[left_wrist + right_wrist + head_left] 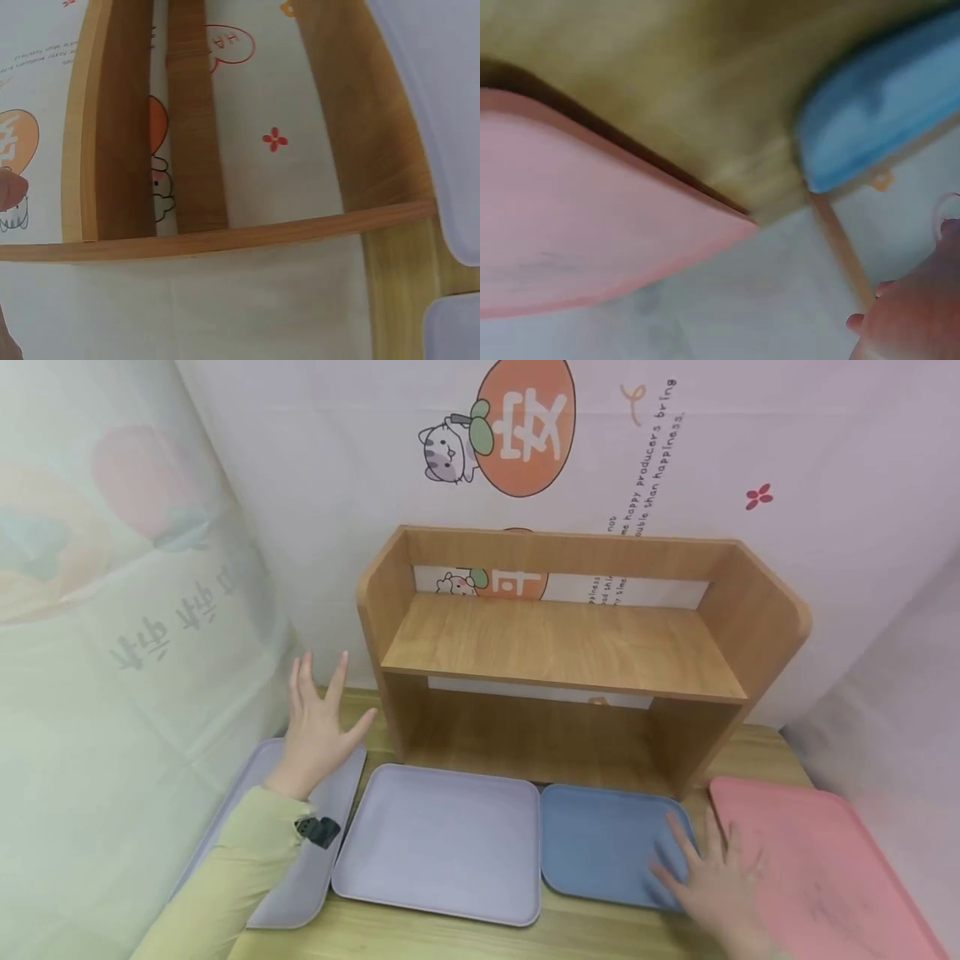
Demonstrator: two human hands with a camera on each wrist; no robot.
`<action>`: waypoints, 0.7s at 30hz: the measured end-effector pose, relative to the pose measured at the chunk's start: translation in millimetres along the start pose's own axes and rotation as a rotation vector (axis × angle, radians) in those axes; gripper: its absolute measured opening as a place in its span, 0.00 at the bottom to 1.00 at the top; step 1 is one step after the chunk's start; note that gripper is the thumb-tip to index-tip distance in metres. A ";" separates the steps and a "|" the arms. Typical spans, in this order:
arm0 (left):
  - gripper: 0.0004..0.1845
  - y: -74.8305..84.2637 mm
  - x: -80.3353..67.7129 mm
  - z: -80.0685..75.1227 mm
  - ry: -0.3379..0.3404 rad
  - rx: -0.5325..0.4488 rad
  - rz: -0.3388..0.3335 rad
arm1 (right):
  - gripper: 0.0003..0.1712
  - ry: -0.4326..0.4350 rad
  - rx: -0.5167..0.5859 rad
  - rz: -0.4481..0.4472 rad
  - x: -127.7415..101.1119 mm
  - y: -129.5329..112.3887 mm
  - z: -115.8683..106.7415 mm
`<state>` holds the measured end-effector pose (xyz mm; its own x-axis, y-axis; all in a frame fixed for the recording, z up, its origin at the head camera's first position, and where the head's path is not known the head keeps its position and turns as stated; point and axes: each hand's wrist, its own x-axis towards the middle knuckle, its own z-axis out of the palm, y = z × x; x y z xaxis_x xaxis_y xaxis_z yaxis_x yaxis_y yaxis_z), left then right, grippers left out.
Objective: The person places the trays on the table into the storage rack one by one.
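Four trays (442,843) front the wooden shelf (562,643); both hands (318,735) hover, fingers (678,839) apart, holding nothing.

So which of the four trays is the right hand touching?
The blue tray, second from right: the right hand lies on its right edge, beside the pink tray.

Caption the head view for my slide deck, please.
Open left hand above a lilac tray, right hand at the blue tray, before a wooden shelf.
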<state>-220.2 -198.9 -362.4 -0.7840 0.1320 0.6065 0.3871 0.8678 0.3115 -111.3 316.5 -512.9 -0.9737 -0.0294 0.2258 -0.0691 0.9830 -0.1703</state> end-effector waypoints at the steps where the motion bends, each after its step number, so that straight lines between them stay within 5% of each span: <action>1: 0.48 0.7 4.3 0.0 0.012 -0.019 0.005 | 0.48 -0.007 -0.010 -0.003 -2.2 3.2 3.2; 8: 0.53 4.0 31.7 3.8 0.056 -0.168 0.006 | 0.50 -0.060 -0.016 -0.021 -11.9 21.6 19.4; 21: 0.54 8.1 74.8 14.4 -0.097 -0.536 -0.113 | 0.56 -0.210 0.047 -0.001 -5.0 27.2 28.9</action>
<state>-282.7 -175.1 -325.1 -0.8665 0.1178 0.4851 0.4704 0.5177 0.7147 -114.6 338.2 -546.3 -0.9971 -0.0728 0.0221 -0.0758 0.9734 -0.2163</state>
